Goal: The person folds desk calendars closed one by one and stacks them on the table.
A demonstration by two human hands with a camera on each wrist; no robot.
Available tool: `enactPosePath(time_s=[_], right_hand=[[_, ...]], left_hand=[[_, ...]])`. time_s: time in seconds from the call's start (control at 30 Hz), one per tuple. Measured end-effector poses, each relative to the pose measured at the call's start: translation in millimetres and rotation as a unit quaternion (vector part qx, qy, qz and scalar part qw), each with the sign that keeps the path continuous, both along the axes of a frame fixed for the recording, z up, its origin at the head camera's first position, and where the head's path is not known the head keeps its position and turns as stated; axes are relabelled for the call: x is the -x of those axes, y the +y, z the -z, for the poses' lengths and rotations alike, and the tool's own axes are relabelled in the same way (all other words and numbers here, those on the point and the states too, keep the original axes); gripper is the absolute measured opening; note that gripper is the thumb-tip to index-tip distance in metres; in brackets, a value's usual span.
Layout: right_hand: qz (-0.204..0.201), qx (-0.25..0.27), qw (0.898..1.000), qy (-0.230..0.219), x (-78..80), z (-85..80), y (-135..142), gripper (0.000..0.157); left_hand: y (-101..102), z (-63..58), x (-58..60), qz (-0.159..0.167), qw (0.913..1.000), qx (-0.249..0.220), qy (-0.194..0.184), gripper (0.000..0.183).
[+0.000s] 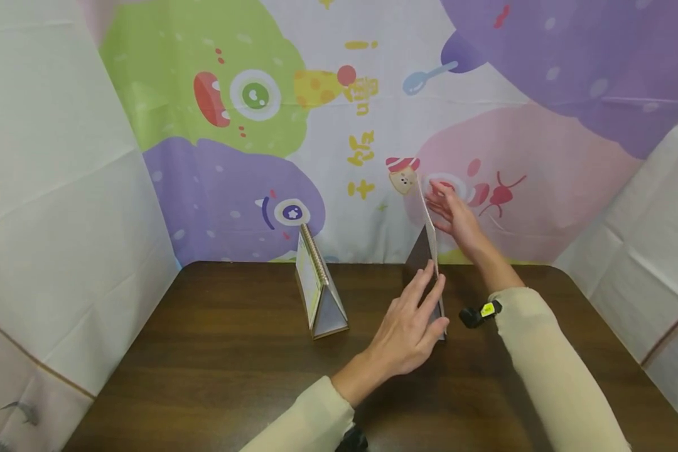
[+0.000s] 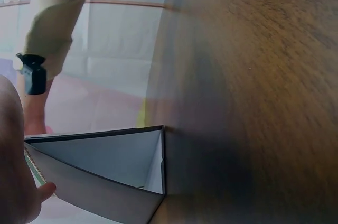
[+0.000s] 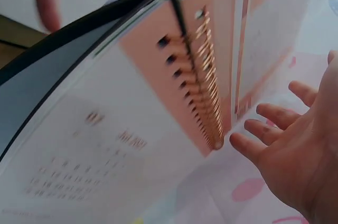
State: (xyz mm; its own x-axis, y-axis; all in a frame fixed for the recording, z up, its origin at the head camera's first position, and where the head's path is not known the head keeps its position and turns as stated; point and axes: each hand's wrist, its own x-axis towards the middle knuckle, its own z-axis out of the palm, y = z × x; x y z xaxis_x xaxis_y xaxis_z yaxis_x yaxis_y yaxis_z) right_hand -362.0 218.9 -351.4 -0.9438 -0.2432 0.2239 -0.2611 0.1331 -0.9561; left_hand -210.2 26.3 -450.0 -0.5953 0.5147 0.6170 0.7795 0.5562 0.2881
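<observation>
Your left hand (image 1: 405, 323) extends straight fingers against the spiral desk calendar (image 3: 121, 102); your right hand (image 1: 454, 216) spreads beside its raised page (image 3: 269, 39).

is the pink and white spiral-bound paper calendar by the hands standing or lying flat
Standing: in the left wrist view, the calendar spreads into a triangle, its base on the brown wooden table.

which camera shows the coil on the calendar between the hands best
The right wrist view: the coil appears close up, its separate loops visible. The left wrist view catches only a short stretch; in the head view it can't be made out.
</observation>
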Motion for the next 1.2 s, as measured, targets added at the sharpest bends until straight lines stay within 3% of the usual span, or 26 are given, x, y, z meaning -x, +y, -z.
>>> enactPosePath(time_s=[0.33, 0.7, 0.97, 1.1, 1.2], right_hand=[[-0.004, -0.007, 1.000, -0.006, 6.5, -18.7, -12, 0.067], [0.001, -0.009, 1.000, 0.003, 4.1, -24.9, -11, 0.068], [-0.004, 0.069, 0.997, -0.021, 3.5, -21.5, 0, 0.069], [-0.014, 0.121, 0.992, -0.012, 4.1, -19.3, 5, 0.073], [-0.022, 0.132, 0.991, 0.000, 2.3, -17.6, 9, 0.073]], left_hand=[[1, 3.2, 1.3, 0.013, 0.9993, 0.023, -0.026, 0.065], [-2, 1.2, 0.1, 0.017, 0.9964, 0.051, -0.066, 0.067], [-2, 4.2, 0.0, 0.016, 0.9960, 0.051, -0.071, 0.067], [-3, 5.5, -0.1, 0.017, 0.9957, 0.042, -0.081, 0.068], [-3, 5.2, 0.1, 0.015, 0.9953, 0.036, -0.088, 0.067]])
